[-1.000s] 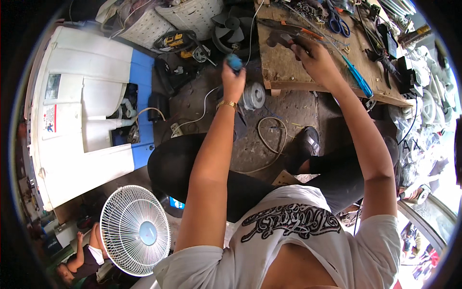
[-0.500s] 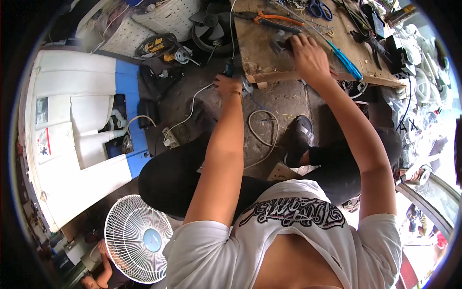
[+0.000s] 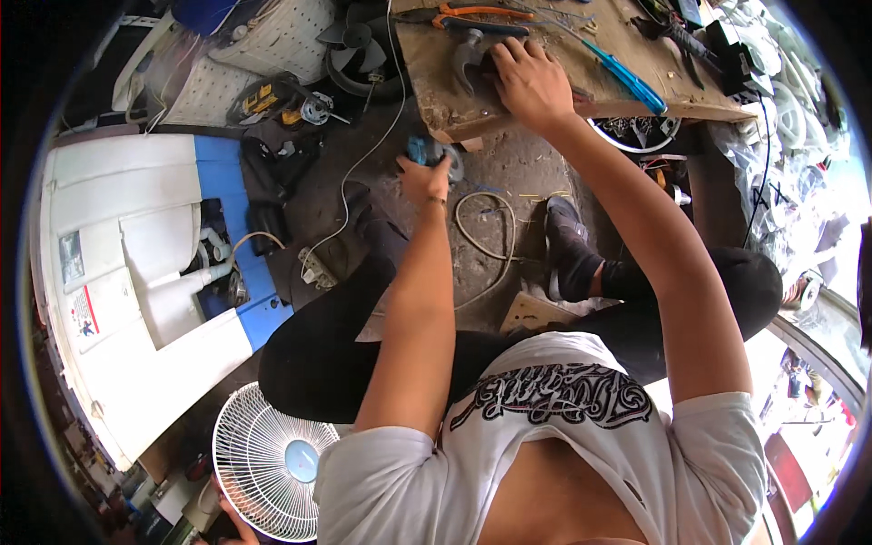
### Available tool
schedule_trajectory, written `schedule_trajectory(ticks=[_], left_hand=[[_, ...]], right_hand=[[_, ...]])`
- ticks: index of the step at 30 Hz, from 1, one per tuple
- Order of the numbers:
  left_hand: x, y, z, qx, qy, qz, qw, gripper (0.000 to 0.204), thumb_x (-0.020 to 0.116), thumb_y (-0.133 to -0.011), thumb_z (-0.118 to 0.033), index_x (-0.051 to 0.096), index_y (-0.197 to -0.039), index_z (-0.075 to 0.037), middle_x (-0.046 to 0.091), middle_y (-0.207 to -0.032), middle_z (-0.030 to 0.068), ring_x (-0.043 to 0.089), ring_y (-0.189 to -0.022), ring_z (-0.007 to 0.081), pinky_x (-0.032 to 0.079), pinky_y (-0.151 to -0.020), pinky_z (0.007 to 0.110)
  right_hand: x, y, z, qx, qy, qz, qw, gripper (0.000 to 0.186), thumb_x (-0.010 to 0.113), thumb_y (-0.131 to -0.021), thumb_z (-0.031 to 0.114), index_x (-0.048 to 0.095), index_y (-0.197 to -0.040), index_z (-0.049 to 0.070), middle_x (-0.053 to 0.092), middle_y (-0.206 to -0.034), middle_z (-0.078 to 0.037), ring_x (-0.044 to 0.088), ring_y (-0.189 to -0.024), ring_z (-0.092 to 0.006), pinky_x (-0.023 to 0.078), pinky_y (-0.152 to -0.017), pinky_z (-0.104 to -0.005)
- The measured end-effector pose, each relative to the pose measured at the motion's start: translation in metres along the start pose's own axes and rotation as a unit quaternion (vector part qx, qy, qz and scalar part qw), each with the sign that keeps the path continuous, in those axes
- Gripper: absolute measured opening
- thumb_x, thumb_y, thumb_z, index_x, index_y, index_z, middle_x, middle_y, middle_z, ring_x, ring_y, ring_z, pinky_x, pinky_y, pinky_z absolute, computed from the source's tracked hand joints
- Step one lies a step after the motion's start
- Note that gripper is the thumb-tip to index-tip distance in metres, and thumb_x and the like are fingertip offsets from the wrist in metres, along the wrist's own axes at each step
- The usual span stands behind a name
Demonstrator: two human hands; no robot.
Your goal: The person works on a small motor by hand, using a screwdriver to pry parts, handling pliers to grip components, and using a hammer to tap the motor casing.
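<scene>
On the wooden tabletop, my right hand [image 3: 538,86] is closed around the handle of a hammer [image 3: 468,62], whose metal head shows to the left of my fingers. Most of the handle is hidden under the hand. Below the table's near left corner, my left hand [image 3: 425,180] is low over the floor, thumb and fingers apart. Just beyond its fingertips lies a teal angle grinder [image 3: 417,149] with a grey disc [image 3: 455,167] at its right side. Orange-handled pliers [image 3: 481,13] and a blue-handled screwdriver [image 3: 627,80] lie beyond the right hand.
A white cord [image 3: 349,168] runs over the floor to a socket block [image 3: 318,271]. A beige hose [image 3: 461,218] loops near my foot. At left stand a white and blue appliance panel [image 3: 100,318] and a fan [image 3: 263,454]. A yellow-black power tool [image 3: 263,98] lies farther back.
The view has shifted, so the table appears farther left. My left hand has drawn back from the grinder and its fingers have spread. The hammer, blurred before, now shows clearly under my right hand.
</scene>
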State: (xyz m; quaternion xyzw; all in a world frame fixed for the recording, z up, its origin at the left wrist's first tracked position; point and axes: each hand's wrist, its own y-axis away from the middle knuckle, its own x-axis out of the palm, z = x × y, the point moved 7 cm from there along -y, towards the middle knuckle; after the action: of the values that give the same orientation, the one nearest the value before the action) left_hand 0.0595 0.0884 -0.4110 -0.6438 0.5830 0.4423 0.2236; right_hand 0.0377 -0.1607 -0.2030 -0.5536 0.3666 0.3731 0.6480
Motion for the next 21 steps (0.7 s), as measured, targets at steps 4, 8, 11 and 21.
schedule_trajectory(ticks=[4,8,11,21], left_hand=[[0.004,0.061,0.036,-0.021,0.033,-0.041,0.998,0.098,0.088,-0.066,-0.041,0.035,-0.139,-0.002,0.052,-0.125,0.0313,0.057,-0.110,0.0484,0.049,-0.089,0.056],[0.008,0.117,0.058,0.019,0.043,-0.060,0.997,0.101,0.089,-0.062,-0.042,0.033,-0.138,-0.004,0.052,-0.124,0.0295,0.057,-0.110,0.0488,0.048,-0.090,0.056],[0.023,0.136,0.062,0.047,0.017,0.003,0.999,0.104,0.091,-0.061,-0.041,0.031,-0.140,-0.008,0.048,-0.131,0.0297,0.057,-0.111,0.0491,0.049,-0.088,0.056],[0.013,0.107,0.079,0.122,0.087,0.071,0.986,0.075,0.083,-0.076,-0.038,0.051,-0.132,0.000,0.057,-0.126,0.0295,0.055,-0.117,0.0454,0.047,-0.096,0.050]], right_hand=[[-0.010,0.000,0.004,-0.004,-0.012,-0.035,0.999,0.028,0.059,-0.089,0.024,0.060,-0.114,0.011,0.061,-0.111,-0.006,0.060,-0.103,-0.0281,0.051,-0.084,-0.0427],[-0.011,-0.001,0.004,0.018,0.000,0.010,1.000,0.036,0.064,-0.084,0.023,0.058,-0.117,0.010,0.058,-0.117,-0.003,0.056,-0.110,-0.0253,0.051,-0.088,-0.0407],[-0.020,-0.001,0.007,0.002,0.001,-0.025,1.000,0.034,0.063,-0.087,0.024,0.059,-0.118,0.011,0.062,-0.114,-0.005,0.059,-0.106,-0.0279,0.052,-0.085,-0.0420],[-0.009,0.001,0.005,0.036,-0.004,0.083,0.996,0.036,0.051,-0.094,0.019,0.057,-0.127,0.006,0.055,-0.130,-0.011,0.049,-0.121,-0.0305,0.043,-0.101,-0.0414]])
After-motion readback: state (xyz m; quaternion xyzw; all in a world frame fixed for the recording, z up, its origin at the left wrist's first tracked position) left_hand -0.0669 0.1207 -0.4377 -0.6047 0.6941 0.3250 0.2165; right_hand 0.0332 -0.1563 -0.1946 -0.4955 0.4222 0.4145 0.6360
